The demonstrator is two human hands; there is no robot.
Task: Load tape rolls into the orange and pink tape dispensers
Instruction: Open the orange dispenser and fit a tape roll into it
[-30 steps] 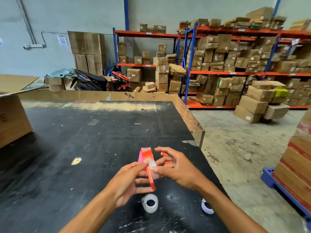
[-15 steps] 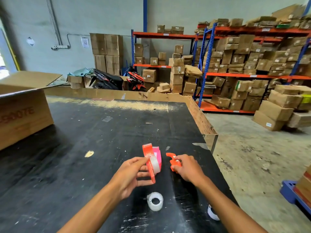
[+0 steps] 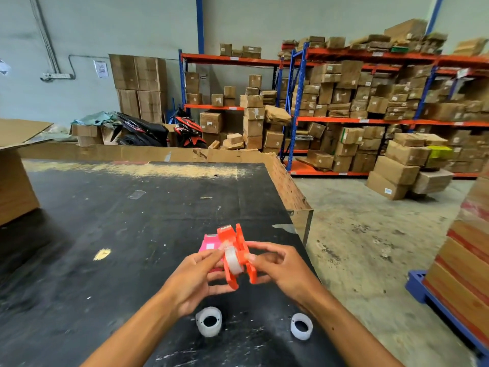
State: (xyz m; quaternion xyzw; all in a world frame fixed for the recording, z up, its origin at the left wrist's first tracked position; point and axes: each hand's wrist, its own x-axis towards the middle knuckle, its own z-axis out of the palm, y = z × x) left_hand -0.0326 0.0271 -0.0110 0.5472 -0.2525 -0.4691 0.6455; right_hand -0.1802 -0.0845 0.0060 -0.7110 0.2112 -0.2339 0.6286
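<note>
Both hands hold the orange tape dispenser [image 3: 239,250] above the black table [image 3: 111,234]. My left hand [image 3: 197,280] grips the half that carries a clear tape roll [image 3: 232,262]. My right hand [image 3: 280,270] presses the other orange half against it from the right. The pink dispenser [image 3: 209,243] lies on the table just behind my left fingers. Two more clear tape rolls lie near the front edge, one [image 3: 209,320] under my left wrist and one [image 3: 301,325] under my right forearm.
A large cardboard box [image 3: 13,178] stands at the table's left. The table's right edge [image 3: 293,197] drops to a concrete floor. A stacked pallet [image 3: 463,266] is at the right, with shelves of boxes and two scooters behind.
My right hand, which held the loose orange half off to the right half a second ago, has brought it back against the half in my left hand. The camera view has shifted.
</note>
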